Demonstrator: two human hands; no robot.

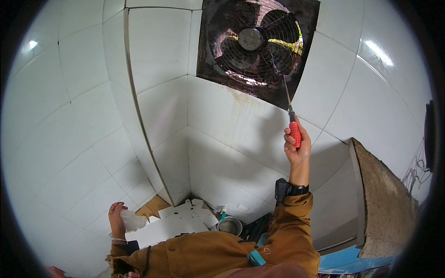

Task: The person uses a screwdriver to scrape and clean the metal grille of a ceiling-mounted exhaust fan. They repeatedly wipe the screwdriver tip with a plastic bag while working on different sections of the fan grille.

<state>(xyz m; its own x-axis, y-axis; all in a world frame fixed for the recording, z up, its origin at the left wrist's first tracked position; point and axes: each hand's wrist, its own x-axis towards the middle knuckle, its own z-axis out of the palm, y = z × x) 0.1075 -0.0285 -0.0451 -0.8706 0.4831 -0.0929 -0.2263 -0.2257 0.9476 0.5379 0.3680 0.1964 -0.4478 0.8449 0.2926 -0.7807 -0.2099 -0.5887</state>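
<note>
Raised in front of me, my right hand (298,144) grips the red handle of a screwdriver (294,132). Its long metal shaft reaches up to the lower right part of a grimy exhaust fan (251,39) set in the tiled wall. The tip appears to meet the fan's wire guard, beside a small reddish piece that is too small to make out. Dark, greasy blades show behind the guard, with daylight and greenery between them. Low on the left, my left hand (117,217) holds a crumpled translucent plastic bag or sheet (132,221).
White tiles (156,41) cover the walls, with yellowish drips below the fan. Flat white boards (174,222) and brown cardboard (153,207) lie below, near a metal basin (230,226). At right are a worn brown panel (382,198) and hanging wires (413,179).
</note>
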